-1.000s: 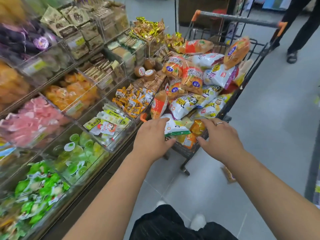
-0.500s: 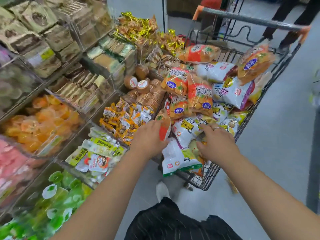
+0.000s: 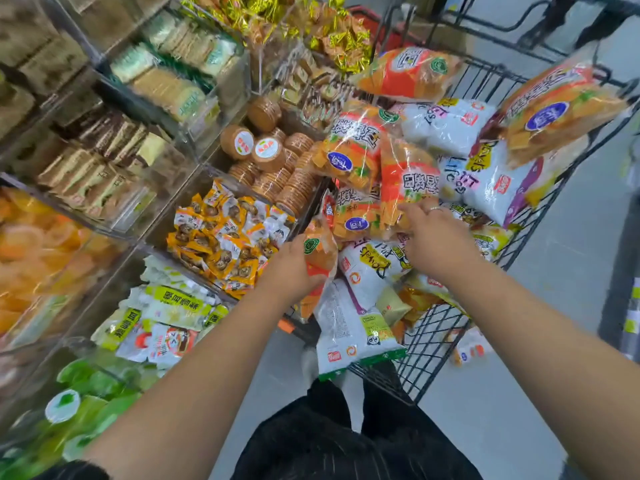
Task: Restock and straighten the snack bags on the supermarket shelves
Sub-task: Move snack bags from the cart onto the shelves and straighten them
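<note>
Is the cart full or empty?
Full: snack bags heap high in the wire cart; a white bag hangs over its near edge.

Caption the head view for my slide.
Left hand grips an orange snack bag; right hand touches piled bags in the wire cart.

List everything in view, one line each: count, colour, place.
Cart: one, black wire, right of the shelves.
Orange bags: several, orange, piled in the cart.
White bags: several, white, piled in the cart.
Biscuit rolls: many, brown, middle shelf bin.
Gold sweets: many, gold, top bin.
Small packets: many, orange-yellow, bin beside the cart.
Jelly cups: many, green, bottom-left bin.
Left hand: grips one orange bag at the cart's near edge.
Right hand: rests on the orange bags.
</note>
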